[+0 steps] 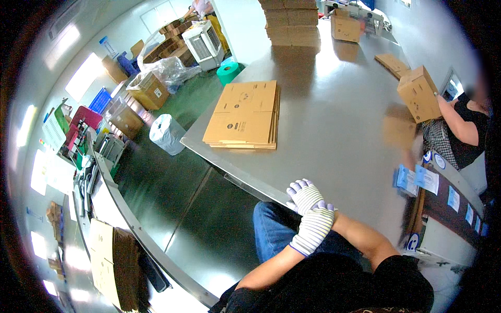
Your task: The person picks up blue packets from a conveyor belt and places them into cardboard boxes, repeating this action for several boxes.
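In the head view, the flat cartons (242, 115) are stacked on the table (334, 130), away from both hands and not yet unfolded; one box (419, 94) is already formed, held by a co-worker (459, 125) at the right. The left hand (312, 233) is laid over the right hand (307, 197) near its wrist; how tightly it is closed cannot be told. The right fingers are loosely spread, nothing seen held. Smooth, creased brown board, shiny grey metal and striped knit gloves are shown
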A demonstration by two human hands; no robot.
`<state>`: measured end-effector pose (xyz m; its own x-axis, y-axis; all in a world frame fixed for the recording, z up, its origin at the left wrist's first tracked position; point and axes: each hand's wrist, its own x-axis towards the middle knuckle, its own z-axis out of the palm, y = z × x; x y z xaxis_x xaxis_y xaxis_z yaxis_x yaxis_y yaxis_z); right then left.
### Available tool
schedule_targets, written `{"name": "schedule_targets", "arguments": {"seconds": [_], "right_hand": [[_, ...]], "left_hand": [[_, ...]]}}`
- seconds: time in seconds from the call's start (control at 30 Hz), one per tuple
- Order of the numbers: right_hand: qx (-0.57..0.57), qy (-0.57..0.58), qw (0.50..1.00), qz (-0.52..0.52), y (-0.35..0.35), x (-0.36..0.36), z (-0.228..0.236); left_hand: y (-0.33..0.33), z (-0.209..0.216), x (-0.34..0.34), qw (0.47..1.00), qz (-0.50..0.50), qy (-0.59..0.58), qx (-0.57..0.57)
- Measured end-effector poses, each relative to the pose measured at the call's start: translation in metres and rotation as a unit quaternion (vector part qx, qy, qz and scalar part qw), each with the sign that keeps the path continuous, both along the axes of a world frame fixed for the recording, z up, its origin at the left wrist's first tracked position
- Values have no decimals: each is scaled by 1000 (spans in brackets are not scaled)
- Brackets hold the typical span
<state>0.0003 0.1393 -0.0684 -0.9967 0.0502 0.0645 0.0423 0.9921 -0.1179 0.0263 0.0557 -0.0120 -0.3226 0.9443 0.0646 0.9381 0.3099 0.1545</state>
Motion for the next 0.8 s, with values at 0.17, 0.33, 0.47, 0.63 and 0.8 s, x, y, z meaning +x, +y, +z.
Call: {"name": "schedule_targets", "arguments": {"seconds": [0.17, 0.33, 0.47, 0.63, 0.8], "right_hand": [[-69, -10, 998, -2, 3, 3, 19], [-648, -31, 756, -86, 33, -8, 23], [-373, 85, 922, 53, 15, -1, 84], [-172, 284, 938, 100, -34, -6, 89], [-50, 269, 959, 73, -38, -2, 74]], "left_hand": [[-6, -1, 2, 992, -67, -53, 97], [-19, 7, -14, 952, -198, -138, 187], [-16, -45, -98, 943, -35, -293, 152], [15, -24, -155, 939, 38, 256, -228], [18, -41, -158, 941, 66, 207, -259]]}}
